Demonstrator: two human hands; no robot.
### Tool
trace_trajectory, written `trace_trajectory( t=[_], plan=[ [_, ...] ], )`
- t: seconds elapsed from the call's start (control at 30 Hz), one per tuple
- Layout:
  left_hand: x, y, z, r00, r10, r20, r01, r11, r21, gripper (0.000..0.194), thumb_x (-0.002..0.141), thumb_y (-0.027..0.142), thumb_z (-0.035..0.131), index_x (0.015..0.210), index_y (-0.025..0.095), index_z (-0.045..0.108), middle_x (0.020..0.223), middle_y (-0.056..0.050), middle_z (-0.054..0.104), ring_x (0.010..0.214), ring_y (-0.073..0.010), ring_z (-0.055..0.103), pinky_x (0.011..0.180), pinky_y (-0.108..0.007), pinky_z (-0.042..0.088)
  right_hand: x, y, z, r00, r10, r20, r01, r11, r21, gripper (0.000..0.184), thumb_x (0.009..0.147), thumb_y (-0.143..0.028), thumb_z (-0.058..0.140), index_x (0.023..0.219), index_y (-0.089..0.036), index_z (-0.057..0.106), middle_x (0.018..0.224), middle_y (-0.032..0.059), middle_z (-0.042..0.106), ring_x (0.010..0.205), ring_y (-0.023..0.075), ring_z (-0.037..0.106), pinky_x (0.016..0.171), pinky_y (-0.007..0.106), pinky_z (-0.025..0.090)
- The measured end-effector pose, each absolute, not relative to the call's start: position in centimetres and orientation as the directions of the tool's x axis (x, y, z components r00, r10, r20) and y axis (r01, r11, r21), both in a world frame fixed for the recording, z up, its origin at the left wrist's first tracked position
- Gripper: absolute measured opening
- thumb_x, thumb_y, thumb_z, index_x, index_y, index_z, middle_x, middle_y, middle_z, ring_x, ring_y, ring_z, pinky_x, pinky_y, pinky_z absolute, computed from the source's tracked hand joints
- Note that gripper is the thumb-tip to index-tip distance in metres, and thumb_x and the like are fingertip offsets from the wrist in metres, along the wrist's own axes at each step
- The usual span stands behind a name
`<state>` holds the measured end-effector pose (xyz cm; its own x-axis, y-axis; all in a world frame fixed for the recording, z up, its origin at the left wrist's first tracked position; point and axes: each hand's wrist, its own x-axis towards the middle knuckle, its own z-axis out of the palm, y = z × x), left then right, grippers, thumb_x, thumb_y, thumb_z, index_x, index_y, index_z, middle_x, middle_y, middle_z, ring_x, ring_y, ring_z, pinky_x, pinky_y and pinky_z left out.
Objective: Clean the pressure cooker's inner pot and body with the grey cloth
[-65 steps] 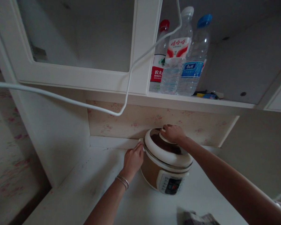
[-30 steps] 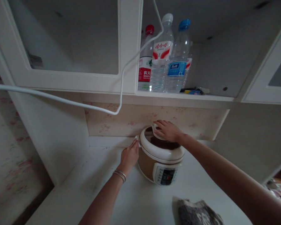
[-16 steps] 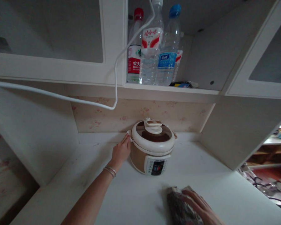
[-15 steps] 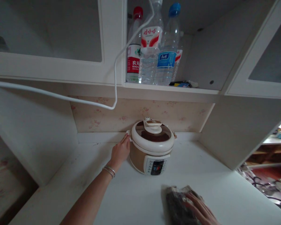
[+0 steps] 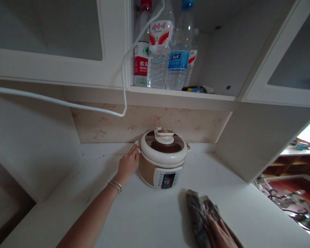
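Note:
A beige and white electric cooker (image 5: 162,158) stands at the back of the white counter (image 5: 134,213), its lid on and its control panel facing me. My left hand (image 5: 127,164) rests flat against the cooker's left side, fingers stretched toward the left handle; bracelets circle that wrist. My right hand (image 5: 220,234) lies at the bottom edge of the view, fingers stretched out on a dark grey cloth (image 5: 200,215) that lies on the counter in front of the cooker.
Above, an open shelf (image 5: 181,93) holds several water bottles (image 5: 167,51) and small items. A white cable (image 5: 88,107) loops down from the shelf and runs off left. Glass-fronted cabinet doors (image 5: 54,41) flank the shelf. A cluttered room shows at the right.
My right hand left the cooker's lid handle and came down onto the dark cloth near me. My left hand stayed at the cooker's left side. The view drew back a little.

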<state>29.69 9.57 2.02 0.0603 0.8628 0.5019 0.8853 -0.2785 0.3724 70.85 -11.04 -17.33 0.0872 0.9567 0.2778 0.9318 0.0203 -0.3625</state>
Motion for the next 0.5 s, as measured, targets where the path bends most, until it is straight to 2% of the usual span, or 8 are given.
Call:
trace_trajectory(
  t=[0.1, 0.17, 0.23, 0.37, 0.43, 0.5],
  plan=[
    [29.6, 9.5, 2.1, 0.052, 0.868, 0.493, 0.888, -0.266, 0.374, 0.041, 0.103, 0.026, 0.036, 0.138, 0.023, 0.057, 0.149, -0.002, 0.049, 0.121, -0.02, 0.063, 0.102, -0.032, 0.051, 69.8, -9.6, -14.6, 0.385, 0.896, 0.223, 0.759, -0.17, -0.628, 0.052, 0.086, -0.051, 0.045, 0.121, -0.018, 0.064, 0.123, 0.0118, 0.07, 0.121, 0.0344, 0.061, 0.1, 0.047, 0.051],
    [29.5, 9.4, 2.2, 0.051, 0.875, 0.482, 0.89, -0.258, 0.375, 0.041, 0.103, 0.027, 0.036, 0.138, 0.024, 0.057, 0.149, -0.002, 0.049, 0.119, -0.0205, 0.064, 0.099, -0.032, 0.053, 69.3, -8.3, -12.2, 0.499, 0.845, 0.192, 0.595, -0.172, -0.785, 0.053, 0.082, -0.053, 0.047, 0.12, -0.019, 0.059, 0.114, 0.0111, 0.072, 0.11, 0.0323, 0.066, 0.092, 0.042, 0.054],
    [29.5, 9.3, 2.2, 0.049, 0.876, 0.479, 0.887, -0.258, 0.382, 0.041, 0.103, 0.027, 0.035, 0.138, 0.025, 0.057, 0.149, -0.001, 0.049, 0.118, -0.0204, 0.064, 0.098, -0.032, 0.054, 68.8, -6.6, -9.4, 0.569, 0.793, 0.216, 0.479, -0.106, -0.871, 0.054, 0.077, -0.053, 0.051, 0.118, -0.019, 0.056, 0.108, 0.0105, 0.072, 0.102, 0.0315, 0.067, 0.087, 0.041, 0.054],
    [29.7, 9.2, 2.3, 0.025, 0.874, 0.486, 0.877, -0.253, 0.41, 0.041, 0.103, 0.026, 0.035, 0.138, 0.024, 0.057, 0.149, -0.001, 0.05, 0.117, -0.0196, 0.065, 0.099, -0.032, 0.053, 67.0, -1.9, -2.5, 0.525, 0.75, 0.401, 0.496, 0.113, -0.861, 0.054, 0.075, -0.053, 0.06, 0.119, -0.022, 0.053, 0.112, 0.0086, 0.066, 0.104, 0.0288, 0.061, 0.092, 0.042, 0.049],
    [29.7, 9.2, 2.3, 0.017, 0.877, 0.48, 0.874, -0.246, 0.418, 0.041, 0.103, 0.027, 0.036, 0.137, 0.024, 0.058, 0.148, -0.002, 0.051, 0.116, -0.0196, 0.065, 0.099, -0.032, 0.053, 65.3, 0.9, 1.0, 0.452, 0.756, 0.474, 0.512, 0.215, -0.832, 0.049, 0.083, -0.055, 0.055, 0.12, -0.023, 0.052, 0.108, 0.007, 0.066, 0.103, 0.0255, 0.06, 0.093, 0.04, 0.048],
    [29.7, 9.2, 2.3, 0.017, 0.879, 0.477, 0.874, -0.244, 0.419, 0.04, 0.103, 0.027, 0.036, 0.136, 0.024, 0.058, 0.148, -0.002, 0.051, 0.114, -0.0202, 0.066, 0.097, -0.033, 0.055, 63.1, 3.9, 4.3, 0.36, 0.801, 0.479, 0.546, 0.236, -0.804, 0.05, 0.09, -0.06, 0.043, 0.121, -0.022, 0.052, 0.109, 0.009, 0.066, 0.103, 0.0259, 0.061, 0.095, 0.043, 0.047]
  ],
)
